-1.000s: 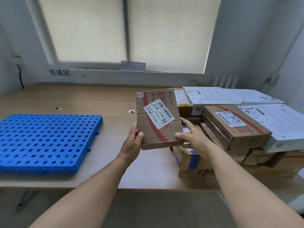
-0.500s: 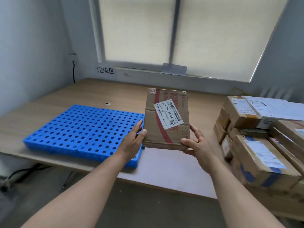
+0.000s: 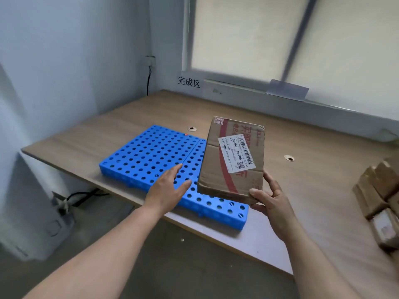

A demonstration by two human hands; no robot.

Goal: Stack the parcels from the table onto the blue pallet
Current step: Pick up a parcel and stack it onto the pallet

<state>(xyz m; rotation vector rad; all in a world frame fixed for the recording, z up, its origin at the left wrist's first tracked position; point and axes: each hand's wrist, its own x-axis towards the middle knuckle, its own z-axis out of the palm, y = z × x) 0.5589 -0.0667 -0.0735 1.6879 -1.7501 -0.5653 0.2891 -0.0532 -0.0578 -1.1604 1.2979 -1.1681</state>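
Carrying parcel in right hand alone | left hand spread over pallet | risk: one-handed corner grip slips, parcel drops.

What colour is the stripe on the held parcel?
Red, a diagonal band across the brown cardboard parcel, seen in the head view.

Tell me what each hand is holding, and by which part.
The right hand grips the cardboard parcel by its lower right corner. The left hand holds nothing, open above the blue pallet.
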